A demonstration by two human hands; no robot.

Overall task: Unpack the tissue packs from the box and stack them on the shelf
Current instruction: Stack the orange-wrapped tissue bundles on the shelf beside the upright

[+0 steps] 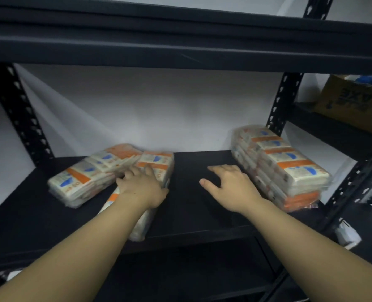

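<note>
Left hand (141, 185), fingers spread, presses a tissue pack (153, 171) overhanging the shelf (191, 214) edge; right hand (230, 186) – fingers apart – hovers over bare board beside the stack (278, 166).

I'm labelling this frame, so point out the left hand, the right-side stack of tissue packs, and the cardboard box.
left hand (141, 185), head view, back of hand
right stack of tissue packs (289, 163), head view, top pack
cardboard box (352, 103), head view, printed side

Head-worn camera looks forward and slightly down, close onto the black shelf (193, 171).
</note>
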